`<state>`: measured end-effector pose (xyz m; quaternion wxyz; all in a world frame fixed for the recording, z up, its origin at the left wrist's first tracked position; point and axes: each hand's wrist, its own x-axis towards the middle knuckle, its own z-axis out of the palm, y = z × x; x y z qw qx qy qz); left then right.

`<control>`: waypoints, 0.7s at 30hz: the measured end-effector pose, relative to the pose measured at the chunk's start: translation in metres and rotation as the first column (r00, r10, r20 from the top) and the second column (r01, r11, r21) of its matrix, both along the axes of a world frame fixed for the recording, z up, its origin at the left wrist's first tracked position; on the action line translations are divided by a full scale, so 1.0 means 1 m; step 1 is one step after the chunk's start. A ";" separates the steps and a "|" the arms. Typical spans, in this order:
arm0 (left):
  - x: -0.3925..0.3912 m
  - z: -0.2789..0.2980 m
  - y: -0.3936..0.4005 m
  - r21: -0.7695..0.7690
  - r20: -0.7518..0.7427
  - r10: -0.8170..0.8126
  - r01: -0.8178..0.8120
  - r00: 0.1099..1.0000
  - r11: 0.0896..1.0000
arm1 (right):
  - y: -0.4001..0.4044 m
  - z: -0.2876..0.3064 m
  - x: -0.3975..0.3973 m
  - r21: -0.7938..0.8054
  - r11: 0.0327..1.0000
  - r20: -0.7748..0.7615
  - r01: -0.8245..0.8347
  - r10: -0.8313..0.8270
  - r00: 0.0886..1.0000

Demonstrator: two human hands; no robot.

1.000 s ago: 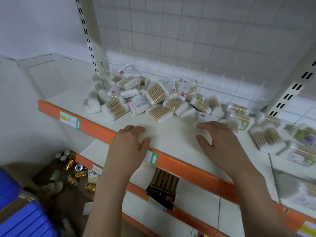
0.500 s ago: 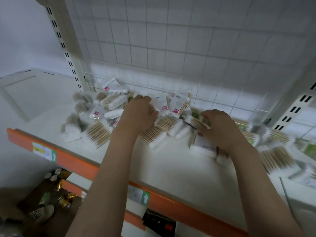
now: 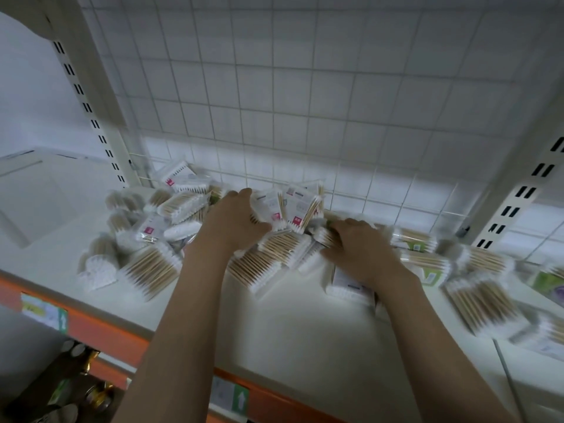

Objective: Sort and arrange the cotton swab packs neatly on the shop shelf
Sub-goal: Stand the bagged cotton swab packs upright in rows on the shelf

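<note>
A loose heap of clear cotton swab packs (image 3: pixel 152 270), wooden sticks with white tips, lies across the back of the white shelf (image 3: pixel 290 337). Some packs with pink-marked labels (image 3: pixel 297 206) stand tilted against the wire grid. My left hand (image 3: pixel 235 222) rests palm down on the heap's middle, its fingers curled over packs. My right hand (image 3: pixel 357 248) presses on packs to the right, its fingertips dug in among them, with a flat white-labelled pack (image 3: pixel 348 285) under the wrist. More packs, some green-labelled (image 3: pixel 427 276), spread to the right.
A white wire grid panel (image 3: pixel 305 102) backs the shelf, with slotted uprights at left (image 3: pixel 88 108) and right (image 3: pixel 518 196). The shelf's orange front edge (image 3: pixel 100 328) carries price tags. Below at left are gold cans (image 3: pixel 97 395) on the floor.
Both hands moved from the shelf's front edge into the heap of packs and now lie on it. The view has shifted closer and higher.
</note>
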<state>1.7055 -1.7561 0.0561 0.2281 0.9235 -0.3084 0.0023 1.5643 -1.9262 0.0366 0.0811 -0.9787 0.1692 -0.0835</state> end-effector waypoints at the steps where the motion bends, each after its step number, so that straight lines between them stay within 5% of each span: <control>1: -0.002 0.000 0.000 0.003 0.026 0.011 -0.011 1.000 1.000 | 0.001 -0.001 0.001 -0.004 1.000 -0.009 -0.006 0.006 1.000; 5: -0.013 0.002 0.004 -0.035 0.086 0.036 -0.033 0.996 0.999 | 0.002 -0.001 0.002 0.004 1.000 0.034 -0.025 0.025 0.999; 16: -0.087 0.007 0.036 -0.452 0.177 0.017 0.065 0.984 0.890 | 0.044 0.034 -0.062 0.115 0.991 0.358 -0.064 0.019 0.934; 21: -0.152 0.014 0.055 -0.542 0.099 -0.056 0.101 0.994 0.834 | 0.069 0.029 -0.126 0.150 0.989 0.401 -0.014 -0.048 0.915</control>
